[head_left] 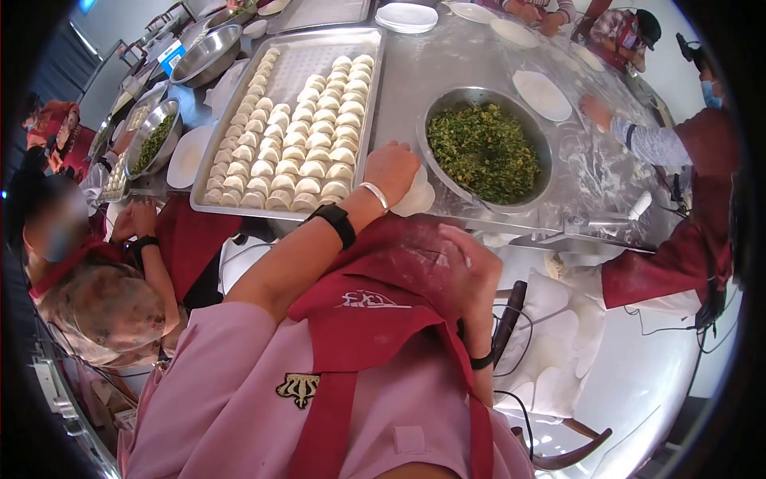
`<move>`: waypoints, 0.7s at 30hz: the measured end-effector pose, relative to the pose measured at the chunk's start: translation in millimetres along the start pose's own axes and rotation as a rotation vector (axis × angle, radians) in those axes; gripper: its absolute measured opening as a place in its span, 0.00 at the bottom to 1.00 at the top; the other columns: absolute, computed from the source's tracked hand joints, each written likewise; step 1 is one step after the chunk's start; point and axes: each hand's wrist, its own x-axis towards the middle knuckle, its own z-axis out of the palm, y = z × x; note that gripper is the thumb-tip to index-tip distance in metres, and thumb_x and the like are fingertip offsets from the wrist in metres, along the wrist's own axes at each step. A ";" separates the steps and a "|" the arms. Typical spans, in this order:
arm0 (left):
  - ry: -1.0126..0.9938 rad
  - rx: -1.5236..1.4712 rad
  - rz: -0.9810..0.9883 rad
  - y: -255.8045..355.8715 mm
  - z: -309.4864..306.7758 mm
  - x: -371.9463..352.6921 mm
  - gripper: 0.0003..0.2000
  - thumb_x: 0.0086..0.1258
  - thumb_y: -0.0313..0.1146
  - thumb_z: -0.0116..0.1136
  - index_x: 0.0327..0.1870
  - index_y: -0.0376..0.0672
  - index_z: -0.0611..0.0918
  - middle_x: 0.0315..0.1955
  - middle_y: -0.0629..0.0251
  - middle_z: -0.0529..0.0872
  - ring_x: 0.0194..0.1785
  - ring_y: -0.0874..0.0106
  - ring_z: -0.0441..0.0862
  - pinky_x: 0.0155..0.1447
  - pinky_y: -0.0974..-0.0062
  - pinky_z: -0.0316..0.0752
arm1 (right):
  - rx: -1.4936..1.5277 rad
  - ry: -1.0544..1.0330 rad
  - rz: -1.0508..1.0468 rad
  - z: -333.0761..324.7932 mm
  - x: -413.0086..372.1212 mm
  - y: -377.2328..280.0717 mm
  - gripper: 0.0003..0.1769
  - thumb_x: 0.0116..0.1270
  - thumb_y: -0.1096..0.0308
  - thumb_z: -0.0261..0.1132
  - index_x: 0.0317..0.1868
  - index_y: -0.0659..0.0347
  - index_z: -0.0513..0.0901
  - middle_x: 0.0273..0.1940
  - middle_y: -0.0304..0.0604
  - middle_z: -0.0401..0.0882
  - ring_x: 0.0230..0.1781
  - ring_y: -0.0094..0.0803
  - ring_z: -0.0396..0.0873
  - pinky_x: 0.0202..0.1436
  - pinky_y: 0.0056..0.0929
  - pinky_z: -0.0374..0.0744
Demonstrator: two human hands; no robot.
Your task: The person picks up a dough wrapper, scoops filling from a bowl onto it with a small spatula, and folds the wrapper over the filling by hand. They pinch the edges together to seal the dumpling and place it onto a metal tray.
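Observation:
My left hand (392, 172), with a silver bangle and a black band on its wrist, is at the table edge with its fingers curled. What is inside them, if anything, is hidden. Pale round dough wrappers (416, 198) lie right beside and partly under it. To its left is a metal tray (373, 104) with rows of folded dumplings (307, 148). On its right stands a steel bowl (547, 164) of chopped green filling (483, 152). My right hand (476, 267) hovers before my red apron (383, 271), fingers loosely extended, slightly blurred, and apparently holding nothing.
White plates (542, 96) and a stack of plates (407, 17) stand on the floury steel table (590, 168). Further bowls (207, 56) are at the far left. Co-workers in red aprons are on both sides. A chair (550, 343) with a white cover is at my right.

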 end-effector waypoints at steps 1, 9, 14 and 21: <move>0.020 0.009 0.013 -0.8 2.0 0.5 0.06 0.64 0.33 0.62 0.31 0.41 0.86 0.37 0.58 0.85 0.48 0.56 0.81 0.52 0.61 0.78 | 0.092 0.007 0.118 -1.7 -0.6 -0.1 0.09 0.66 0.78 0.66 0.46 0.66 0.86 0.43 0.48 0.89 0.47 0.39 0.87 0.52 0.32 0.83; 0.339 -0.521 -0.081 1.1 -29.5 -16.4 0.04 0.63 0.29 0.62 0.33 0.39 0.85 0.37 0.54 0.86 0.45 0.53 0.82 0.52 0.61 0.76 | 1.139 -0.144 0.700 35.9 10.3 18.0 0.25 0.80 0.60 0.54 0.63 0.76 0.72 0.57 0.56 0.79 0.56 0.41 0.82 0.64 0.38 0.79; 0.377 -0.687 0.200 33.1 -43.8 -73.4 0.07 0.62 0.29 0.65 0.38 0.39 0.86 0.50 0.53 0.83 0.54 0.53 0.80 0.57 0.61 0.76 | 1.430 -0.169 0.691 60.9 27.9 39.9 0.24 0.81 0.59 0.52 0.63 0.74 0.70 0.58 0.57 0.78 0.57 0.42 0.81 0.64 0.39 0.79; 0.213 -1.671 -0.276 43.4 -54.1 -92.4 0.18 0.77 0.36 0.52 0.61 0.35 0.75 0.58 0.55 0.80 0.59 0.65 0.80 0.60 0.67 0.76 | 1.187 -0.054 0.648 46.8 32.7 1.8 0.18 0.78 0.72 0.51 0.63 0.74 0.70 0.59 0.57 0.77 0.52 0.43 0.84 0.59 0.41 0.85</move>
